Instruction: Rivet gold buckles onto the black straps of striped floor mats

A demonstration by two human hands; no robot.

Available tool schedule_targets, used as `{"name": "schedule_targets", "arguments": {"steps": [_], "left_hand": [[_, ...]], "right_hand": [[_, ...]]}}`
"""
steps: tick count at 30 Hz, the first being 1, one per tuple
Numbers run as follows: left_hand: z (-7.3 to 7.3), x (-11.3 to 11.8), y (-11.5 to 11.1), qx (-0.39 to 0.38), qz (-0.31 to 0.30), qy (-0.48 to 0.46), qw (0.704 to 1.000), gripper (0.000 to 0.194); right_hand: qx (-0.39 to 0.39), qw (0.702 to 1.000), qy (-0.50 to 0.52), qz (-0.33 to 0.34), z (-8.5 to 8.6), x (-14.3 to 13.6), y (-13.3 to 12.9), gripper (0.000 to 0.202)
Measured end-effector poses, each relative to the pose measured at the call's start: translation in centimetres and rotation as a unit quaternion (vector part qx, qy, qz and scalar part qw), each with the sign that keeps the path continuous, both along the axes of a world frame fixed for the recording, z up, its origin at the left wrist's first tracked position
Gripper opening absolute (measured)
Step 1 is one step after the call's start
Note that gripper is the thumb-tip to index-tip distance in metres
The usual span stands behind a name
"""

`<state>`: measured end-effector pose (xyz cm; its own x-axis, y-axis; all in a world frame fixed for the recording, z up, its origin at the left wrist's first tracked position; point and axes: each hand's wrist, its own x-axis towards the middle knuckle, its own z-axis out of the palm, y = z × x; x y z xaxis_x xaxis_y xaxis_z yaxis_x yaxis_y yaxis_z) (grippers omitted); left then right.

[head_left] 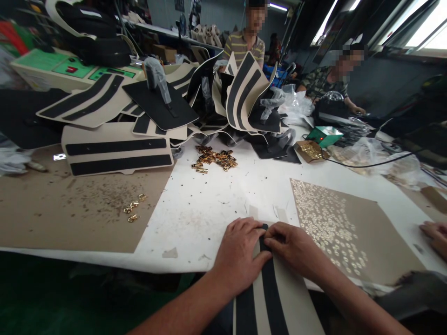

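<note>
A beige panel with black stripes [274, 298] lies in front of me, its far end on the white table and its near end reaching toward my body. My left hand [240, 253] holds that far end down, fingers laid over it and thumb against a black stripe. Just to its right, my right hand [288, 244] is closed in a pinch at the tip of the same stripe. Whatever sits between those fingertips is hidden. Beyond my hands is a pile of small gold metal plates [214, 158].
Many small gold rings cover a brown cardboard sheet [384, 246] at right. Several gold clasps [132, 207] lie on brown board at left. Stacked striped panels [118, 149] fill the back, near a green box [324, 136]. Two people work beyond; another hand [436, 237] shows at right.
</note>
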<state>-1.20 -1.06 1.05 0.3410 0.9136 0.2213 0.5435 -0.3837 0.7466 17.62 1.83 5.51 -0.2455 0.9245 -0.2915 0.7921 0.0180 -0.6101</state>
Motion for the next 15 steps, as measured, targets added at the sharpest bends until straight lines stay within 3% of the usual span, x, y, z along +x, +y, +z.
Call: {"name": "schedule_targets", "arguments": {"steps": [6, 15], "left_hand": [[-0.1, 0.1, 0.0, 0.005, 0.004, 0.000, 1.000, 0.051], [0.0, 0.3, 0.1, 0.040, 0.009, 0.016, 0.999, 0.047]], "right_hand": [[-0.002, 0.999, 0.029, -0.014, 0.0, 0.0, 0.1, 0.009], [0.066, 0.997, -0.023, -0.030, 0.5, -0.9, -0.9, 0.013]]}}
